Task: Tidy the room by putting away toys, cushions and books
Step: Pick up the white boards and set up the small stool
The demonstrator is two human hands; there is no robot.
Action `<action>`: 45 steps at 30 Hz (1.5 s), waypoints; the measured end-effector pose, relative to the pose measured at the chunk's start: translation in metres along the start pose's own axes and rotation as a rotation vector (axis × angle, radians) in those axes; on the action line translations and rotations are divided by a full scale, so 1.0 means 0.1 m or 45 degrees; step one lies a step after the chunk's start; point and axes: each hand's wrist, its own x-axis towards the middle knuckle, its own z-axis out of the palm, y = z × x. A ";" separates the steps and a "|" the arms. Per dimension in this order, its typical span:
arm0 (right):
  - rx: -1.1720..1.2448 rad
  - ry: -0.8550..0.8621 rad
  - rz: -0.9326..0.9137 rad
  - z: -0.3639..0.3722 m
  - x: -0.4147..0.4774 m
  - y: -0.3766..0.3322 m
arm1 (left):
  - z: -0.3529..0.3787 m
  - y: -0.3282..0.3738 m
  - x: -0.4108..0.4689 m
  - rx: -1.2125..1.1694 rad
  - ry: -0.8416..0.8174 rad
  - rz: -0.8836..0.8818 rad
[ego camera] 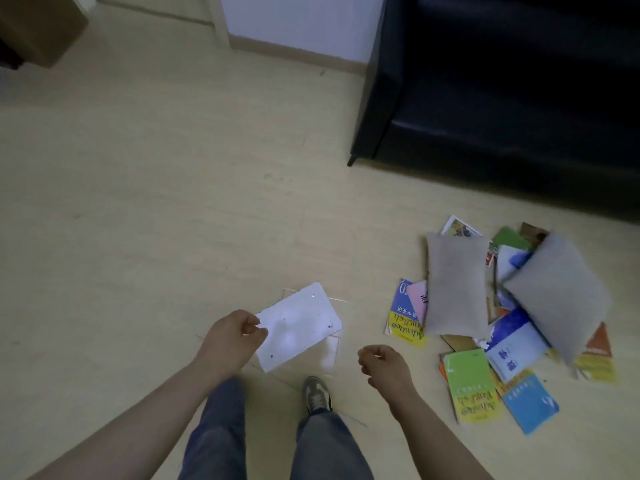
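Two grey cushions, one [455,285] and the other [557,296], lie on a heap of colourful books [472,386] on the floor at the right, in front of a black sofa [502,98]. My left hand [232,337] hangs with loosely curled fingers over the left edge of a white screwed plate [301,323] on the floor; I see nothing in it. To the left of the books, my right hand [384,367] is loosely curled too and holds nothing. No toys are in view.
Pale wood floor stretches to the left and ahead. A brown piece of furniture [38,26] stands at the top left, and a white wall with a skirting board [298,53] at the back. My legs and one shoe [317,393] are below.
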 end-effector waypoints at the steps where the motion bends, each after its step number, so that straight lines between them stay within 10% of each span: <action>1: 0.042 0.030 0.021 0.04 0.02 0.00 | -0.03 0.01 0.11 0.030 -0.031 0.019; 45: 0.849 0.097 0.620 2.62 2.83 1.60 | 1.89 -1.67 3.72 0.628 -0.633 0.170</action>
